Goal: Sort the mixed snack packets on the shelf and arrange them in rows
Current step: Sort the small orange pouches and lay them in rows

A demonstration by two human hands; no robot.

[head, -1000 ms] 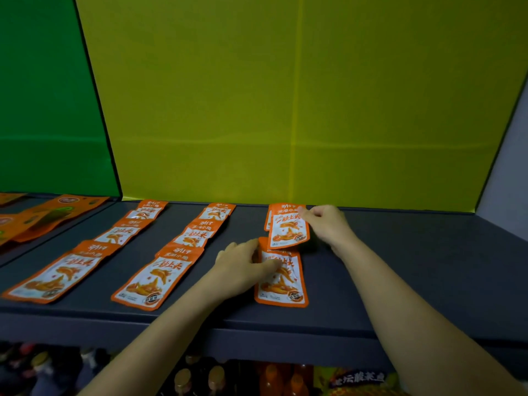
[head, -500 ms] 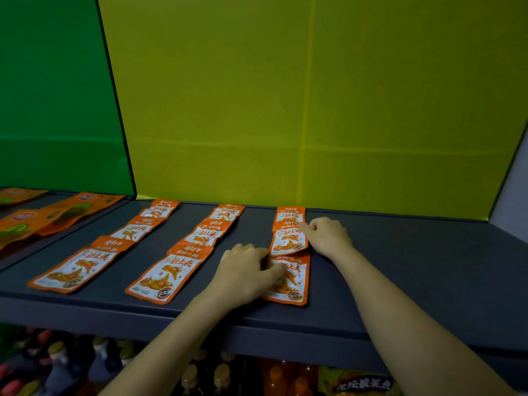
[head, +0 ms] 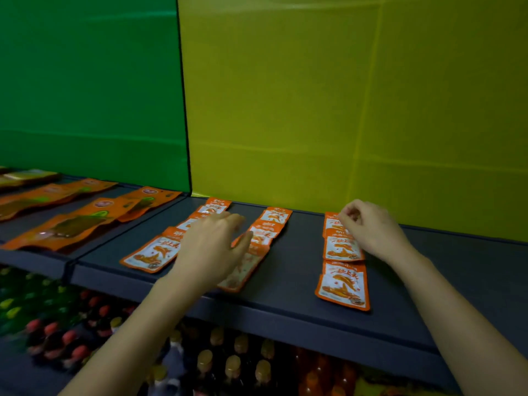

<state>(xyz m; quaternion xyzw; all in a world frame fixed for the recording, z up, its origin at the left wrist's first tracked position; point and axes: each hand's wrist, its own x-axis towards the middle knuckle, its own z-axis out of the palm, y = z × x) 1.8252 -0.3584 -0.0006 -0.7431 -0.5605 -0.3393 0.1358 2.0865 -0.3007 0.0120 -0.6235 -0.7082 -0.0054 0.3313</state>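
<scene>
Backing dark shelf (head: 300, 284), green wall (head: 85, 81), yellow wall (head: 343, 95), orange packets (head: 341, 287)

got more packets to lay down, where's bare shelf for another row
Bare shelf lies right of the right-hand row, beyond the right hand. A narrower strip runs between that row and the middle row. Left of it is crowded; the left hand covers packets.
</scene>
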